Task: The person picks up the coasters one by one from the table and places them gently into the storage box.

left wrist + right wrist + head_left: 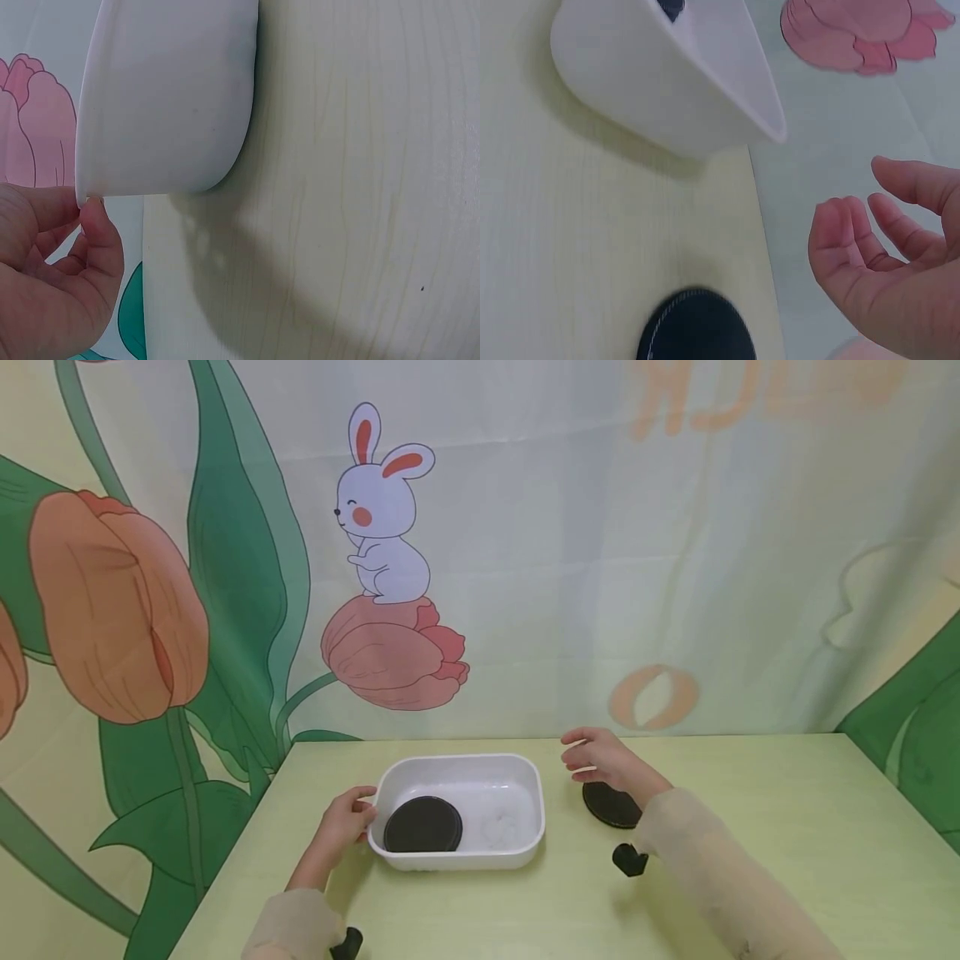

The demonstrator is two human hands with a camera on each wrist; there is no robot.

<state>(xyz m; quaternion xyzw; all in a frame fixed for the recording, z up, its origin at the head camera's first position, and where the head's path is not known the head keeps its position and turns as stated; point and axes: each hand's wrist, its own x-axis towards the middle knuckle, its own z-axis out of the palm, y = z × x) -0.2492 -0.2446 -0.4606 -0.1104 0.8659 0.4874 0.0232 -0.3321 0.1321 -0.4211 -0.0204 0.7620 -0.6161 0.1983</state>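
A white rectangular basin (pixel 468 860) stands on the table with a black round coaster (pixel 423 824) lying in its left part. My left hand (pixel 347 820) pinches the basin's left rim between thumb and fingers, as the left wrist view shows at the basin's corner (pixel 172 112). To the right of the basin, my right hand (pixel 603 760) is raised with its fingers loosely bent and nothing in them. Below it on the table lies a second black coaster (pixel 611 806), partly hidden by the hand and sleeve. Stitching runs around that coaster's edge (pixel 697 330) in the right wrist view.
A pale green wood-grain table (pixel 750 827) holds everything. Behind it hangs a curtain (pixel 525 568) printed with tulips and a rabbit. Something small and whitish (pixel 500 827) shows on the basin's floor at the right, too faint to make out.
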